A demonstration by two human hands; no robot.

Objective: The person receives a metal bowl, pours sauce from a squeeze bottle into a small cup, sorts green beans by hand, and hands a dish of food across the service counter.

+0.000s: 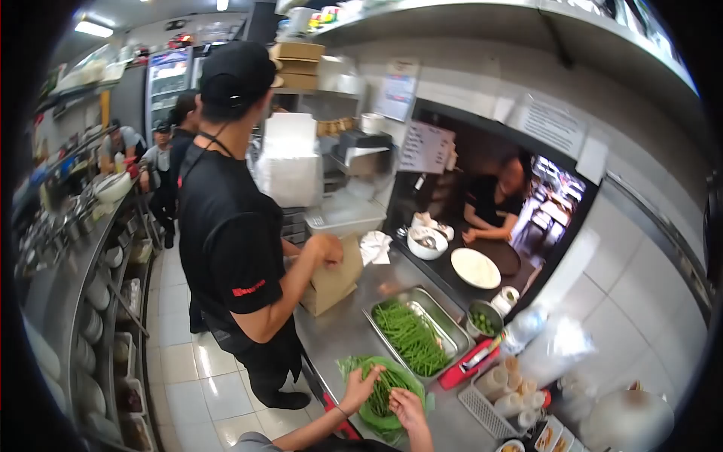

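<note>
My left hand [361,388] is over a green plastic bag [370,426] of green beans at the counter's near edge, its fingers pressed together; what they hold is too small to name. On the right side of the same bag, my right hand [407,407] has its fingertips pinched, and anything between them is too small to make out. Just beyond the bag, a steel tray [446,328] holds a pile of cut green beans [410,337] along its left side.
A co-worker in black [237,218] stands at the left, hands on a brown paper bag [331,282]. Right of the tray lie a red box [467,365], a pot of limes [484,319] and a basket of containers [482,410]. Another person [493,200] leans at the hatch.
</note>
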